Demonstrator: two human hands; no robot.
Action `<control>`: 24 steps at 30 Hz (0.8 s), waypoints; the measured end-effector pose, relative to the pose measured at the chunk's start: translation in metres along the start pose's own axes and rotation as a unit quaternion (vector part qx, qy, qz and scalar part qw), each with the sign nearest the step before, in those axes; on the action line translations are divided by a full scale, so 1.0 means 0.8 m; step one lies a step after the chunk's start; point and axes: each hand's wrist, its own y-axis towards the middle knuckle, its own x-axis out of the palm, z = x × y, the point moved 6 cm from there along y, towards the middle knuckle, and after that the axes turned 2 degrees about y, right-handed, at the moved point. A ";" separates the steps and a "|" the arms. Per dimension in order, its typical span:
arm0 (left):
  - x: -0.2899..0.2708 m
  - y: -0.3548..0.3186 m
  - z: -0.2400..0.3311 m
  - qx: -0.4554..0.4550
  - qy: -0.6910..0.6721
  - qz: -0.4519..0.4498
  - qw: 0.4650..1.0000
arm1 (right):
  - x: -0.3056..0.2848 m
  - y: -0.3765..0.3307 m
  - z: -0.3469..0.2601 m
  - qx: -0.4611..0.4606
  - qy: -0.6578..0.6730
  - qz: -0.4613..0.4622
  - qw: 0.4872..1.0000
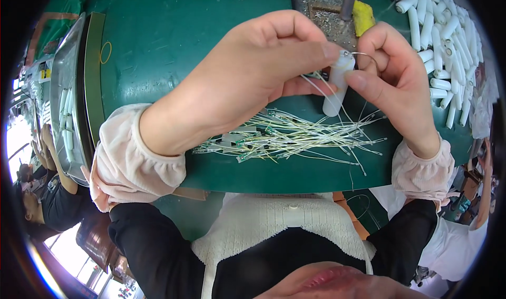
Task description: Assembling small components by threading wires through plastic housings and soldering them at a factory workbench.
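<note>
Above the green table, my left hand (274,61) is closed by the upper end of a white cylindrical cell (333,96), its thumb tip against it. White wires (324,83) and part of a small green board show between that hand's fingers. From the other side, my right hand (395,83) pinches a thin curved wire (365,54) that reaches the top of the cell, and its thumb tip lies by the cell's side. Below both hands lies a loose bundle of small circuit boards with white and yellowish wires (295,138).
White cylinders (440,40) are heaped at the right. A dirty metal stand (329,22) and a yellow sponge (363,17) lie beyond my hands. A rubber band (106,52) and a clear tray (71,93) with white cylinders are at left. Other people sit at both sides.
</note>
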 end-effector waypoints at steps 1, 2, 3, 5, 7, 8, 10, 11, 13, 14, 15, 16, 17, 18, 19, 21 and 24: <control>0.003 -0.003 0.007 0.011 0.016 0.003 1.000 | -0.002 -0.001 -0.009 0.009 0.003 0.003 1.000; 0.007 -0.007 0.014 0.021 0.032 0.004 0.999 | -0.006 -0.004 -0.020 0.020 0.005 0.009 1.000; 0.011 -0.011 0.020 0.020 0.033 0.003 0.999 | -0.014 -0.007 -0.035 0.011 -0.052 0.026 0.998; 0.020 -0.017 0.037 0.036 0.096 0.000 0.995 | -0.056 -0.025 -0.032 -0.029 -0.057 0.141 0.988; 0.026 -0.018 0.058 0.087 0.120 -0.046 0.988 | -0.083 -0.038 -0.038 0.009 -0.076 0.152 0.985; 0.028 -0.017 0.066 0.142 0.142 -0.081 0.976 | -0.091 -0.037 -0.032 0.005 -0.076 0.153 0.985; 0.033 -0.009 0.067 0.194 0.146 -0.128 0.962 | -0.089 -0.040 -0.010 0.070 -0.133 0.055 0.987; 0.035 -0.011 0.071 0.215 0.189 -0.098 0.953 | -0.083 -0.045 0.000 0.117 -0.096 0.013 0.988; 0.041 -0.028 0.076 0.187 0.171 0.005 0.967 | -0.076 -0.056 0.015 0.122 -0.082 -0.051 0.988; 0.051 -0.033 0.077 0.193 0.175 -0.001 0.965 | -0.068 -0.063 0.021 0.111 -0.091 -0.068 0.987; 0.054 -0.036 0.075 0.186 0.129 0.029 0.974 | -0.066 -0.070 0.027 0.123 -0.106 -0.041 0.986; 0.054 -0.039 0.072 0.177 0.083 0.060 0.979 | -0.062 -0.075 0.032 0.117 -0.109 -0.035 0.987; 0.047 -0.040 0.088 0.253 0.148 0.108 0.950 | -0.060 -0.078 0.030 0.106 -0.104 -0.036 0.988; 0.053 -0.041 0.089 0.257 0.150 0.105 0.949 | -0.058 -0.081 0.029 0.095 -0.098 -0.037 0.990; 0.057 -0.042 0.090 0.261 0.146 0.105 0.948 | -0.050 -0.081 0.026 0.088 -0.100 -0.034 0.990; 0.071 -0.042 0.094 0.269 0.137 0.110 0.947 | -0.041 -0.078 0.028 0.070 -0.106 -0.033 0.991; 0.082 -0.045 0.100 0.278 0.125 0.117 0.945 | -0.043 -0.075 0.029 0.045 -0.125 -0.026 0.991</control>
